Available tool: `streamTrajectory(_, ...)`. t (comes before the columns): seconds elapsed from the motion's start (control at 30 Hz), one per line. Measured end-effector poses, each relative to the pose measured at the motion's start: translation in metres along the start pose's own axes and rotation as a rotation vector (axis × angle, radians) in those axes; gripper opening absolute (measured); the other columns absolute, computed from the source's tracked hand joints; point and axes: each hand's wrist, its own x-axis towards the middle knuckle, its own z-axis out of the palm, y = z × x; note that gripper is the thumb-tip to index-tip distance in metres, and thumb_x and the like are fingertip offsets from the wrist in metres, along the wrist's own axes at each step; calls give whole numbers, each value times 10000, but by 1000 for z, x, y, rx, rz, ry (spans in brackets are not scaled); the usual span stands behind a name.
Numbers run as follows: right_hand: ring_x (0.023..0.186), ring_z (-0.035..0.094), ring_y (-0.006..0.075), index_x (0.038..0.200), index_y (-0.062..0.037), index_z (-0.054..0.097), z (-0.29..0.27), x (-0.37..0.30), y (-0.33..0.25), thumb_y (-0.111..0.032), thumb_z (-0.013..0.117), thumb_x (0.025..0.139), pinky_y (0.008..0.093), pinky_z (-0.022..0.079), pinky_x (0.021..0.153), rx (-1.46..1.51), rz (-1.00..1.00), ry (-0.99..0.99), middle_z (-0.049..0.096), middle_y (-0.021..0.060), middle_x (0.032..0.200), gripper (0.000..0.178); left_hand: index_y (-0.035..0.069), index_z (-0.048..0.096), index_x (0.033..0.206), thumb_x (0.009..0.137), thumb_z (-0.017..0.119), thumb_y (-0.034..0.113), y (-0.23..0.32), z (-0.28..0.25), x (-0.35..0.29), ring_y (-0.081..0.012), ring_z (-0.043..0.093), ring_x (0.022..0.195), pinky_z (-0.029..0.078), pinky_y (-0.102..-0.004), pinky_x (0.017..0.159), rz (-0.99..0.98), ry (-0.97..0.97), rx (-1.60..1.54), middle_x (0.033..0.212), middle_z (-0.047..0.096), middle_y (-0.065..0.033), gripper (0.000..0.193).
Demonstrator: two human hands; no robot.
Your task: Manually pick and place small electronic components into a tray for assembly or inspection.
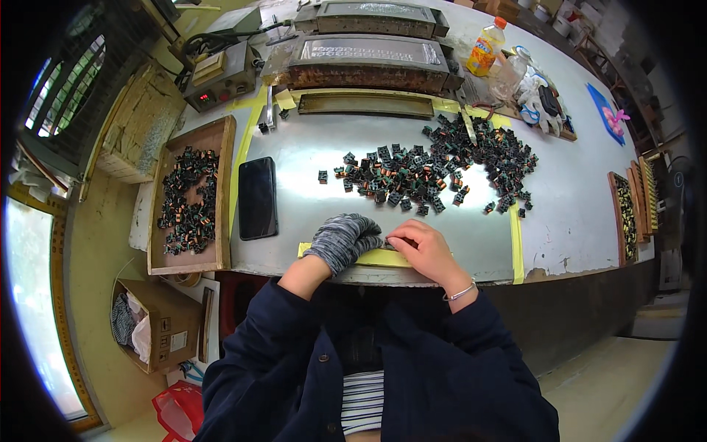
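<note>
Parts (440,163) lie heaped beyond my left fingers (367,229) and right fingers (406,234), both curled in, their hold more than I can tell.

Remotely, I am seeing the left hand (344,239) and right hand (427,250) resting side by side at the near edge of the tabletop (305,166). A phone (257,199) is lying beyond them to the left; farther left, a tray (227,191) is holding one pile of components (177,197). A second pile (434,169) is spreading beyond the hands, right of the phone. Behind it are lying a trough (366,106), a front housing (368,74) and a rear housing (375,23), a bottle (484,53) standing to their right.
</note>
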Motion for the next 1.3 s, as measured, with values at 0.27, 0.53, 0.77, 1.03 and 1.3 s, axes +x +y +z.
streamTrajectory(0.27, 750, 583, 238, 841, -66, 661, 4, -5, -4, -191, 621, 794, 342, 464, 668, -242, -148, 138, 630, 62, 780, 139, 73, 656, 923, 801, 623, 298, 10, -1, -2, -322, 607, 830, 472, -404, 756, -19, -32, 17, 874, 644, -141, 258)
streamTrajectory(0.53, 651, 599, 268, 948, -78, 612, -10, 8, -9, -165, 639, 786, 350, 480, 588, -305, -26, 301, 617, 65, 881, 186, 159, 639, 1018, 756, 659, 176, 28, -14, 15, -289, 591, 894, 478, -368, 801, -100, 217, 114, 1041, 598, -96, 262)
streamTrajectory(0.77, 603, 584, 230, 838, -92, 587, -4, 13, -8, -105, 650, 750, 335, 465, 537, -591, -155, 379, 551, 24, 882, 110, 159, 639, 955, 705, 651, 155, 17, -10, 27, -275, 567, 921, 466, -383, 801, 82, 268, 314, 973, 584, -78, 250)
streamTrajectory(1.03, 636, 589, 212, 805, -85, 581, -21, -1, -3, -98, 667, 734, 315, 462, 544, -454, -143, 293, 545, 24, 823, 112, 131, 670, 869, 762, 658, 328, 16, -27, 1, -293, 582, 861, 467, -403, 773, -154, 87, 271, 898, 604, -91, 225)
streamTrajectory(1.3, 623, 587, 207, 837, -91, 605, -20, -4, -2, -145, 664, 756, 312, 467, 557, -496, -174, 253, 547, 21, 826, 113, 136, 690, 865, 795, 625, 284, -3, -13, -17, -298, 585, 825, 462, -404, 747, -10, -78, 138, 845, 611, -106, 176)
